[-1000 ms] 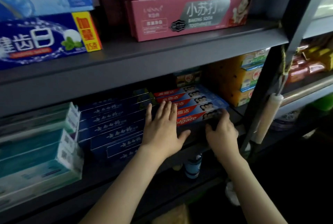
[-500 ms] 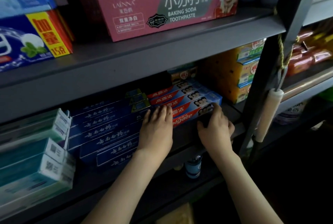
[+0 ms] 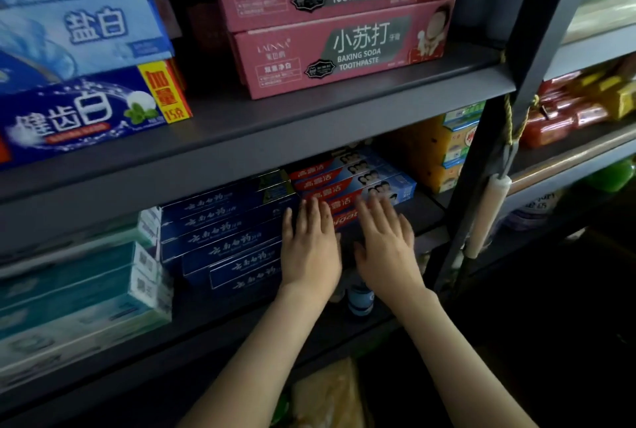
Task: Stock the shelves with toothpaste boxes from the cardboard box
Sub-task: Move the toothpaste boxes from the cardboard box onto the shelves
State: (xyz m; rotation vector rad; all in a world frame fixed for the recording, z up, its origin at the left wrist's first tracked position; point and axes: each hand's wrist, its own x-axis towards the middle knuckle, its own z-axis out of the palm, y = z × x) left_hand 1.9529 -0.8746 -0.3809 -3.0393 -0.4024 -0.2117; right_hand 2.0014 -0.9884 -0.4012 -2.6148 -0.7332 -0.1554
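Dim shop shelving. Near the right end of the middle shelf (image 3: 423, 211), a stack of red toothpaste boxes (image 3: 351, 183). Right hand (image 3: 385, 242), a second ago curled at the stack's end, now flat on top beside left hand (image 3: 309, 248). Fingers straight, gripping nothing. Stack probably squared and settled.

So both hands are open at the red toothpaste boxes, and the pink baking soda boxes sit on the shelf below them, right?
Not quite. The pink boxes sit on the shelf above them, not below. The head view shows the left hand and right hand open at the red toothpaste boxes underneath.
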